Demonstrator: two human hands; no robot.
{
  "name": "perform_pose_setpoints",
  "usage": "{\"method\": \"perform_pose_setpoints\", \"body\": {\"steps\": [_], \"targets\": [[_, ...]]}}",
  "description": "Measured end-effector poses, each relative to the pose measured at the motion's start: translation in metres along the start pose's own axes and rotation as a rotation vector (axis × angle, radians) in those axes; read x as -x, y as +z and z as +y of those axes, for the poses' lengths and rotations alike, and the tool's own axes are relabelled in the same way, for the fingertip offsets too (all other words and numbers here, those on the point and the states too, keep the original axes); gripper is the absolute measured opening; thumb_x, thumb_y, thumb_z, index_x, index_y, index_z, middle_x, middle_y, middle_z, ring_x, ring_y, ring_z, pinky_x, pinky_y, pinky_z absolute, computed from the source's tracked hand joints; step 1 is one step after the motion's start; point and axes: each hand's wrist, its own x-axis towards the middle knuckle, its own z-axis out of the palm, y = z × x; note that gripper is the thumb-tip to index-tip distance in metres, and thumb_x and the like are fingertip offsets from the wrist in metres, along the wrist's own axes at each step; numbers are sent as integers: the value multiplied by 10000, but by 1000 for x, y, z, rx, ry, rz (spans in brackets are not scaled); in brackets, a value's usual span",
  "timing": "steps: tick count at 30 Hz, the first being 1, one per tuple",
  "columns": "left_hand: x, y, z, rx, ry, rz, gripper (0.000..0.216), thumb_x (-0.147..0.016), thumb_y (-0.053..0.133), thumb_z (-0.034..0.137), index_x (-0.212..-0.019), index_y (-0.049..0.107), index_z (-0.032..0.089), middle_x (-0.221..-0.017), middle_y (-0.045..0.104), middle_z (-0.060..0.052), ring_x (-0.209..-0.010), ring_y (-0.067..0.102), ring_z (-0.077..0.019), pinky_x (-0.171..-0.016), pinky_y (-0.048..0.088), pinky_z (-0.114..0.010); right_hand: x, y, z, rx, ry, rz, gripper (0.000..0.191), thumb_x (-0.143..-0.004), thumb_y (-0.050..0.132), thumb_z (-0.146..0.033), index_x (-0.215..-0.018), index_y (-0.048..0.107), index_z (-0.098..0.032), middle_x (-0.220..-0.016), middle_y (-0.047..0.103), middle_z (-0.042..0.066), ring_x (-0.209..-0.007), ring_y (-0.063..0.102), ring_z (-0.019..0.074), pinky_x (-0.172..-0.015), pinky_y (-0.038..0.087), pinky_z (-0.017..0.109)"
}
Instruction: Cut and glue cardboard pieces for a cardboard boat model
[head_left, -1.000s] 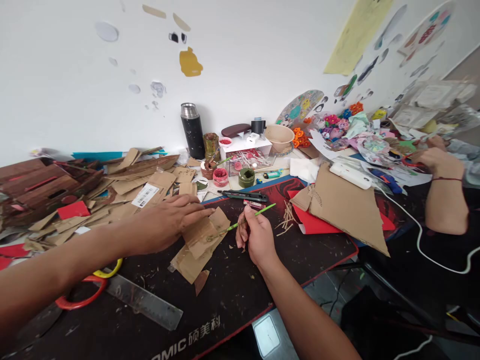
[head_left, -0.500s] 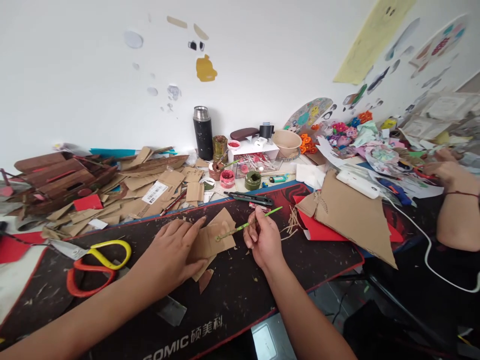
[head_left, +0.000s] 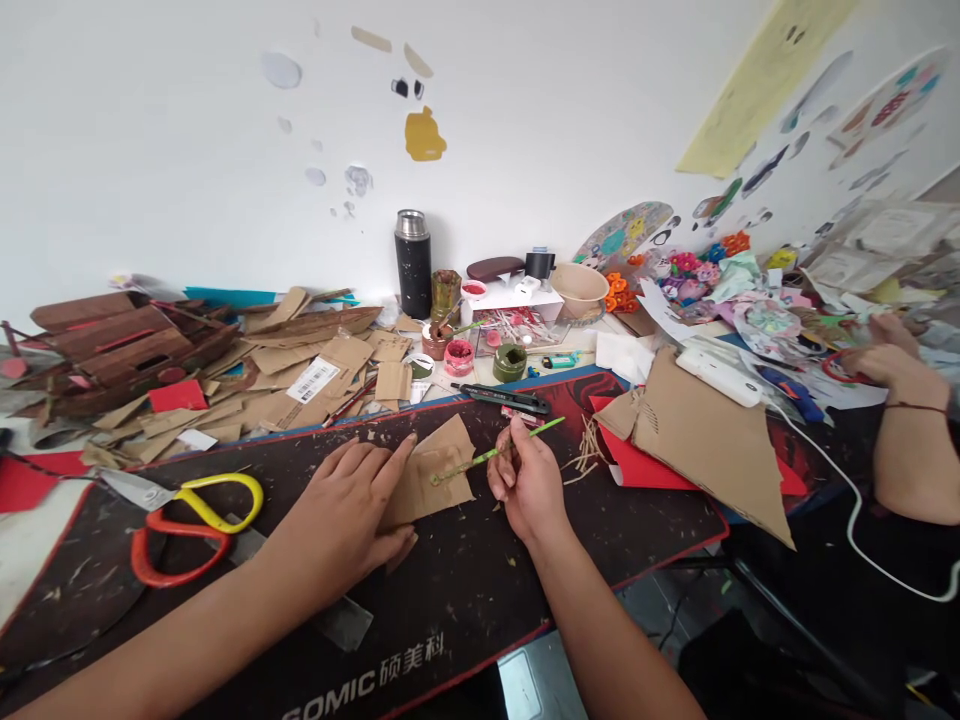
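My left hand holds a small piece of brown cardboard down on the dark mat, index finger along its upper edge and thumb by its lower edge. The palm hides the cardboard's left part. Pinched in my right hand is a thin green stick, smeared with green and brown. Its lower end touches the cardboard's surface, or hovers just above it. Beyond the hands lies a black utility knife. Scissors with one yellow and one red handle rest left of my left hand.
Paint jars, one pink and one green, stand behind the knife near a black thermos. Cardboard scraps and a brown model ship fill the back left. A larger cardboard sheet lies right; another person's hand works beyond.
My left hand has shifted slightly, and its thumb now covers most of the small brown scrap beneath. The stick stays in my right hand, almost unmoved. The camera view has turned slightly left.
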Motion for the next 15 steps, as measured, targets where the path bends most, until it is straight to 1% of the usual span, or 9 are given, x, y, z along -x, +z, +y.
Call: {"method": "perform_pose_setpoints", "body": {"steps": [2, 4, 6, 9, 12, 13, 15], "targets": [[-2, -1, -15, 8, -3, -23, 870, -891, 654, 448, -1673, 377, 186, -1312, 728, -150, -1250, 629, -375, -1140, 425, -515, 0, 1, 0, -4, 4, 9, 590, -768, 858, -721, -664, 580, -211, -400, 349, -105, -307, 352, 83, -324, 245, 207], [-4, -2, -35, 10, -12, -43, 871, -880, 645, 392, -1679, 367, 188, -1403, 701, -166, -1307, 615, -379, -1146, 432, -514, 1, 1, -1, -2, 8, 5, 597, -767, 857, -725, -657, 574, -212, -396, 340, -107, -305, 351, 81, -328, 255, 204], [-4, -2, -56, 24, -30, -67, 859, -898, 628, 391, -1689, 355, 196, -1484, 664, -174, -1357, 601, -380, -1146, 446, -510, 1, 2, -1, -1, 21, -5, 590, -771, 859, -717, -658, 580, -209, -399, 344, -107, -303, 358, 81, -326, 261, 204], [-1, -3, -78, 90, -61, -75, 887, -929, 631, 497, -1711, 318, 219, -1536, 640, -168, -1401, 593, -384, -1138, 475, -505, 1, 3, 0, 2, 43, -13, 576, -769, 865, -706, -672, 605, -201, -408, 358, -104, -303, 364, 82, -320, 261, 207], [7, -2, -85, 154, -100, -39, 923, -944, 626, 601, -1728, 280, 259, -1544, 646, -143, -1380, 627, -371, -1115, 509, -482, 0, 2, 3, 12, 43, -21, 576, -779, 858, -709, -681, 611, -197, -416, 373, -102, -306, 378, 82, -320, 267, 204], [10, -1, -85, 165, -113, -26, 912, -946, 623, 627, -1720, 306, 263, -1536, 655, -140, -1368, 638, -369, -1112, 515, -481, 0, 2, 4, 18, 44, -26, 577, -781, 856, -710, -686, 613, -196, -420, 386, -98, -307, 386, 83, -319, 268, 203], [17, 3, -84, 175, -143, -4, 879, -937, 623, 684, -1673, 412, 252, -1530, 662, -145, -1365, 642, -378, -1132, 510, -498, -1, 3, 5, 36, 52, -36, 581, -780, 854, -718, -702, 621, -192, -428, 418, -90, -309, 409, 86, -318, 273, 200]]}}
